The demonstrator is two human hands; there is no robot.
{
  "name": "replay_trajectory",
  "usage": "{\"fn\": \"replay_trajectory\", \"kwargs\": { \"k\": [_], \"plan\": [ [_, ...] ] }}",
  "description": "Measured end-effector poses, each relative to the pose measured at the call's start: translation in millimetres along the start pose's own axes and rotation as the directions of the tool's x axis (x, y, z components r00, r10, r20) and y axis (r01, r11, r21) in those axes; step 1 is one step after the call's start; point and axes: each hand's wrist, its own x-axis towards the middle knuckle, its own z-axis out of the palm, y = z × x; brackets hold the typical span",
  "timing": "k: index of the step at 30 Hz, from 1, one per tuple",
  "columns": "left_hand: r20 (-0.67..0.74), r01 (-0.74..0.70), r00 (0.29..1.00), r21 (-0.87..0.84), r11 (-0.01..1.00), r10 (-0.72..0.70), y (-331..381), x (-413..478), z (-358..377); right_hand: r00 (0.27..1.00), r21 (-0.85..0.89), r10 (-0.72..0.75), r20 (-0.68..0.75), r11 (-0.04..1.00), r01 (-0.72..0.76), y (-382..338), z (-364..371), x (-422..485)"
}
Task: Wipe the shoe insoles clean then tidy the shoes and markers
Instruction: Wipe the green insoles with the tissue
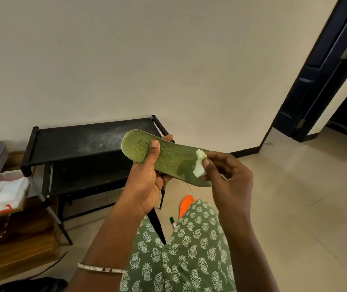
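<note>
My left hand grips a green mesh insole around its middle, thumb on top, holding it up in front of me. My right hand pinches a small white wad of tissue and presses it on the insole's heel end, beside a dark damp patch. On the floor below lie an orange insole, partly hidden by my green patterned clothing, and a green-capped marker. No shoe is clearly in view.
A black two-tier shoe rack stands against the wall behind the insole. At the left, a wooden shelf carries a clear tray with white material. A dark door stands open at right; tiled floor spreads beyond.
</note>
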Motion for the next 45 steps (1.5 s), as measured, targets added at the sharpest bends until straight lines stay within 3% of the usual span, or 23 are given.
{"fn": "replay_trajectory", "kwargs": {
  "k": [2, 4, 7, 10, 15, 18, 21, 27, 30, 36, 38, 42, 45],
  "plan": [
    [-0.011, 0.002, 1.0, -0.001, 1.0, -0.002, 1, 1, -2, 0.986, 0.234, 0.125, 0.11, 0.961, -0.147, -7, -2, 1],
    [-0.011, 0.008, 1.0, -0.001, 1.0, -0.008, 1, 1, -2, 0.972, 0.286, 0.175, 0.158, 0.934, -0.214, -6, -3, 2],
    [-0.001, 0.024, 1.0, -0.011, 1.0, -0.024, 0, 1, -1, 0.991, 0.079, 0.126, 0.041, 0.989, -0.129, 5, -4, 3],
    [0.01, 0.032, 0.999, 0.0, 0.999, -0.032, -2, 1, 0, 0.987, -0.287, -0.127, -0.099, 0.953, 0.094, 14, -4, 5],
    [0.028, 0.041, 0.999, 0.013, 0.999, -0.041, -5, 0, 3, 0.961, -0.48, -0.275, -0.036, 0.848, 0.225, 19, 8, -2],
    [0.026, 0.031, 0.999, 0.008, 0.999, -0.032, -4, 0, 3, 0.958, -0.523, -0.282, 0.051, 0.81, 0.266, 19, 19, -10],
    [0.037, 0.032, 0.999, 0.012, 0.999, -0.032, -4, -1, 4, 0.946, -0.541, -0.321, 0.052, 0.787, 0.297, 14, 27, -17],
    [0.035, 0.03, 0.999, 0.009, 1.0, -0.03, -11, -3, 12, 0.857, -0.518, -0.486, 0.17, 0.696, 0.498, -3, 49, -38],
    [0.037, 0.045, 0.998, -0.015, 0.999, -0.044, -9, -3, 8, 0.866, -0.615, -0.485, 0.126, 0.646, 0.451, 6, 34, -25],
    [0.01, 0.065, 0.998, -0.039, 0.997, -0.065, -8, -2, 7, 0.924, -0.627, -0.381, -0.028, 0.727, 0.281, 25, 15, -11],
    [0.011, 0.074, 0.997, -0.033, 0.997, -0.073, -10, -3, 11, 0.905, -0.617, -0.425, -0.016, 0.716, 0.325, 17, 27, -20],
    [0.012, 0.08, 0.997, -0.039, 0.996, -0.08, -14, -5, 14, 0.846, -0.54, -0.514, 0.138, 0.678, 0.499, 0, 49, -40],
    [0.016, 0.079, 0.997, -0.07, 0.994, -0.078, -12, -4, 10, 0.851, -0.575, -0.51, 0.121, 0.663, 0.479, 6, 39, -31]
  ]
}}
